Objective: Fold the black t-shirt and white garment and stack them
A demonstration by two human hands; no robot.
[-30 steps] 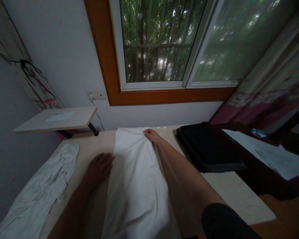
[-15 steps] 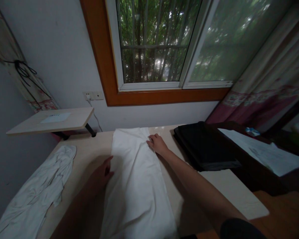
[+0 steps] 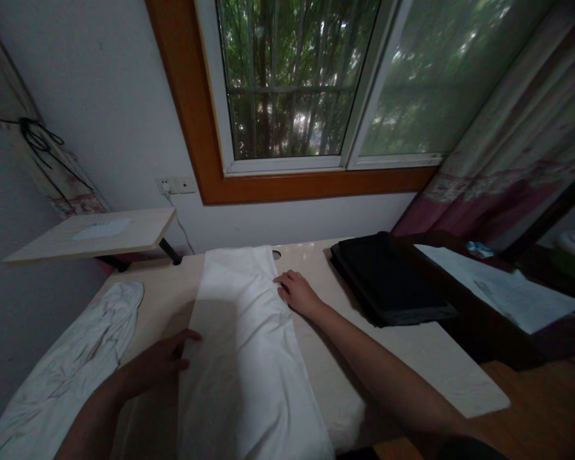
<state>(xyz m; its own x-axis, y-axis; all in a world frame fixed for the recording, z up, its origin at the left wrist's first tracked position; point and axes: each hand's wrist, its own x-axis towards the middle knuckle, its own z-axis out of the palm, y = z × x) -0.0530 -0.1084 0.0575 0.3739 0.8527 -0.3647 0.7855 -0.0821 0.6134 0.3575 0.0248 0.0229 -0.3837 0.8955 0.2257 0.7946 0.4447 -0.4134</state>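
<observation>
A long white cloth (image 3: 263,358) lies lengthwise down the table, folded into a strip, with wrinkles running from its right edge. My left hand (image 3: 172,358) is at the strip's left edge, its index finger touching the fabric and its thumb apart from it. On the opposite edge, toward the far end, my right hand (image 3: 297,292) rests its fingertips on the cloth with the fingers apart. Neither hand visibly grips the fabric. A second white cloth (image 3: 76,364), crumpled, lies along the table's left side.
Folded black cloth (image 3: 388,275) sits on the table (image 3: 460,370) at right. A small raised shelf (image 3: 144,230) with a paper stands at the back left. Beyond the table's right side, a dark surface holds a white sheet (image 3: 503,287). A window and wall socket are behind.
The white strip has shifted left and shows a round hole in the table beside its far end. My left hand has moved left and nearer; my right hand has come slightly nearer.
</observation>
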